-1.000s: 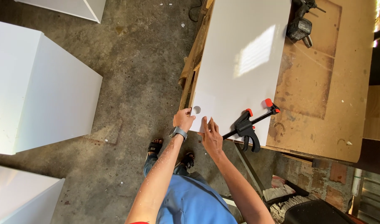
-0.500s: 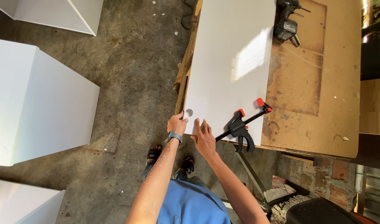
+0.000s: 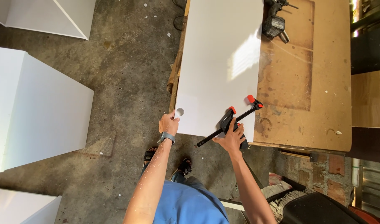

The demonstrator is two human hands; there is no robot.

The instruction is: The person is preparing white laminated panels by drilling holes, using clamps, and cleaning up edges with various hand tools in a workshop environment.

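1. Gripping the black handle of the bar clamp [image 3: 231,120], the right hand [image 3: 231,139] has its fingers wrapped around it at the near edge of the white panel [image 3: 219,62]; the clamp's orange-tipped bar runs diagonally up over the panel's near right corner.
2. The left hand [image 3: 168,123] rests curled on the panel's near left corner, just beside a round bored hole [image 3: 180,111]; I cannot tell whether it pinches the edge or only presses down.
3. The panel lies flat on a worn fibreboard workbench [image 3: 306,83], its left long edge overhanging the bench's wooden frame.
4. To do this well, I judge the panel should stay pinned flat by the left hand while the clamp jaws sit square on panel and bench edge, so nothing skews.
5. A cordless drill [image 3: 273,23] lies at the far end of the bench; white cabinet boxes [image 3: 36,103] stand on the concrete floor [image 3: 127,70], well apart.
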